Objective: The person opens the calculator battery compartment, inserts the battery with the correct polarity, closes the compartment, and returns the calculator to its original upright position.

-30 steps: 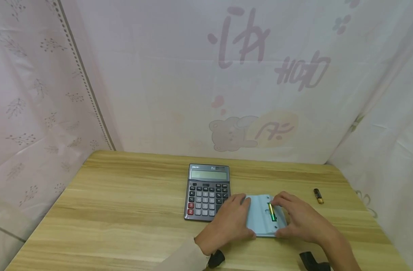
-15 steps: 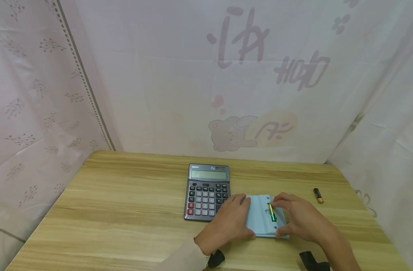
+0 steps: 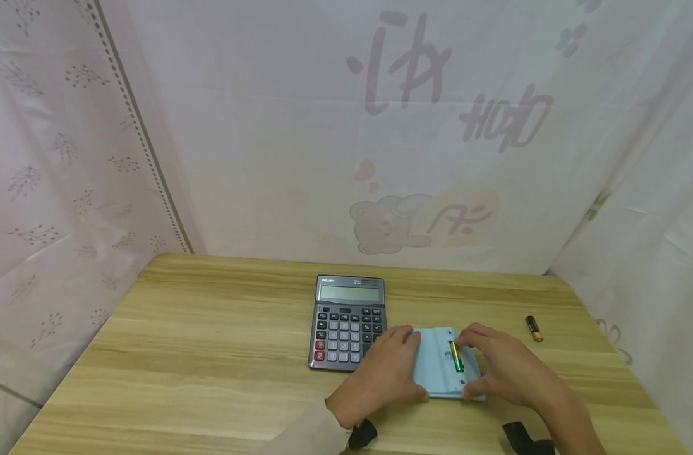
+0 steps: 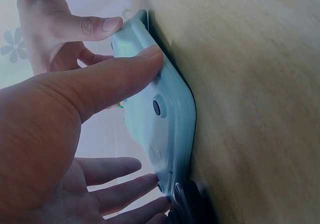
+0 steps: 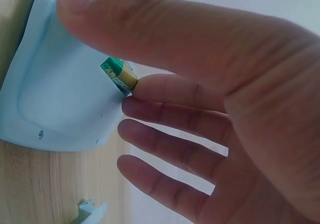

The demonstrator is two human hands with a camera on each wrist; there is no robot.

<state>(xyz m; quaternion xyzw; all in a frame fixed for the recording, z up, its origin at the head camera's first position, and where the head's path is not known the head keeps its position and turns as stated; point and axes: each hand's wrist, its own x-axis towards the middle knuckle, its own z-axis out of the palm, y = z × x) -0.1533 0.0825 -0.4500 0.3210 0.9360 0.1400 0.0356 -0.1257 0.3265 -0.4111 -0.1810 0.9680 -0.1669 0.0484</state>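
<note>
A light-blue calculator-like device (image 3: 434, 363) lies back side up on the table, with small round feet and a slot in its back. In the slot sits a green-and-gold battery (image 3: 456, 356), its gold part beside my right index finger. My left hand (image 3: 383, 376) grips the device's left side, thumb at the near edge and fingers reaching to the far edge. My right hand (image 3: 508, 366) holds the right side, thumb (image 5: 82, 4) on the near part and index fingertip touching the battery. Its other fingers stretch out past the device in the right wrist view.
A grey calculator (image 3: 346, 322) lies face up just left of the device, partly behind my left hand. Farther right rests a black-and-gold battery (image 3: 534, 328). A small light-blue piece (image 5: 92, 211) lies on the wooden table (image 3: 210, 341). Printed curtains (image 3: 266, 126) surround the table.
The device's near right corner shows a little more beside my right thumb than a second ago. Otherwise both hands and the battery stay nearly in place.
</note>
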